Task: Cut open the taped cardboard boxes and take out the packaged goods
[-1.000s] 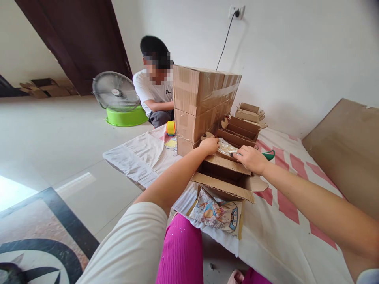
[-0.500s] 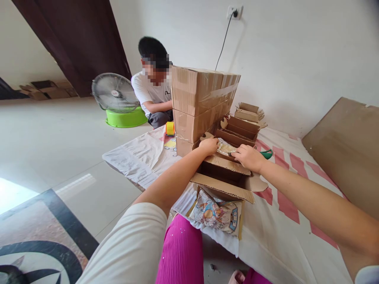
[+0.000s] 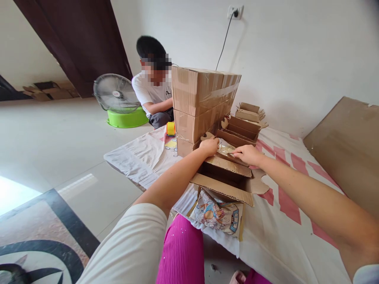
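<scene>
My left hand (image 3: 209, 147) is closed, its fingertips on the near end of a clear plastic packet (image 3: 225, 147) with yellowish contents. My right hand (image 3: 249, 154) pinches at the packet's other end; the fingertips are partly hidden. The packet lies over an open cardboard box, between both hands. Closer to me stands a second open box (image 3: 223, 187), its flaps spread and its inside dark. A printed cartoon packet (image 3: 217, 213) lies against its front, at the table edge.
A stack of taped cartons (image 3: 204, 98) rises left of the hands. More open boxes (image 3: 241, 128) stand behind. A co-worker (image 3: 154, 86) crouches beyond the stack, near a yellow tape roll (image 3: 171, 129) and a fan (image 3: 117, 93). A cardboard sheet (image 3: 346, 146) leans at the right.
My right hand has shifted slightly to the right along the packet. The green looped item seen behind my right wrist is out of sight now. My left hand stays almost in place.
</scene>
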Available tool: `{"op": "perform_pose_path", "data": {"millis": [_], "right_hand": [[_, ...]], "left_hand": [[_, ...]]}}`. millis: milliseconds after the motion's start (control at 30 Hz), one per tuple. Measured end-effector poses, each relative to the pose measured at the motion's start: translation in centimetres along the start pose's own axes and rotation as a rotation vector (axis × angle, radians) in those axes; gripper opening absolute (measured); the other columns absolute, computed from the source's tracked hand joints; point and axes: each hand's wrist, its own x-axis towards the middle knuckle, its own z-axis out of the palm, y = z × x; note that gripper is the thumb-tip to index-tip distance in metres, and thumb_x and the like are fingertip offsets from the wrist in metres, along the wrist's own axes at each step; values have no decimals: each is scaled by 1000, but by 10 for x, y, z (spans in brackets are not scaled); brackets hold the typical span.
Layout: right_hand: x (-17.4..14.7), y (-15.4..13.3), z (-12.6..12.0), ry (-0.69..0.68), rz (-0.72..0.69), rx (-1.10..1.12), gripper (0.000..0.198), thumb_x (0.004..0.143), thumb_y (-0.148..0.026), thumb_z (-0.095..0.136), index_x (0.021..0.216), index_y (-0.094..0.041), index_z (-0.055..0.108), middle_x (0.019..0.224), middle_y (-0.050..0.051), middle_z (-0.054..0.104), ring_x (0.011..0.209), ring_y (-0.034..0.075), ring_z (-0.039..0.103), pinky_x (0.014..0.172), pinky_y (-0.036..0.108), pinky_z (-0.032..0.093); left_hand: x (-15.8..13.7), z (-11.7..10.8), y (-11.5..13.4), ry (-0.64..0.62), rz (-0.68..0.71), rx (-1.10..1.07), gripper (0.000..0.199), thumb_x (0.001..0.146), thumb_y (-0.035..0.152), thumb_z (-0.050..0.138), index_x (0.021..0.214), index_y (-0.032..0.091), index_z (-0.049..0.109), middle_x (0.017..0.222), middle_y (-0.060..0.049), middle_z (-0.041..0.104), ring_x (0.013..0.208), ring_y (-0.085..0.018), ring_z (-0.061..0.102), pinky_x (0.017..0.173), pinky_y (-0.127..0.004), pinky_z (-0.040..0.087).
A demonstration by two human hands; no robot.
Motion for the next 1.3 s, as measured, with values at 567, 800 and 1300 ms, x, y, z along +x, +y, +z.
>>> {"op": "perform_pose_path", "data": {"millis": [567,800,1300], "right_hand": [[-6,4,11,63,-66,-227,29,94,-27,45,115,-24,65,113,7,71,102,23,66,82,29,46],[-10,2,10,71,12,-229,26,95,-28,45,109,-20,65,112,11,70,103,25,65,81,30,45],[3,1,11,56,225,-180,45,78,-41,73,112,-15,60,114,16,68,105,30,65,80,34,48]], "left_hand": [[-17,-7,21,109,348,115,32,86,23,53,117,23,60,139,-6,49,112,-23,59,96,-33,47],[4,-16,40,0,403,171,20,80,17,57,93,21,72,103,-7,70,106,-23,61,90,-31,49],[4,-19,46,-51,167,32,26,81,16,53,97,18,73,119,-10,63,105,-23,64,92,-30,50]]}}
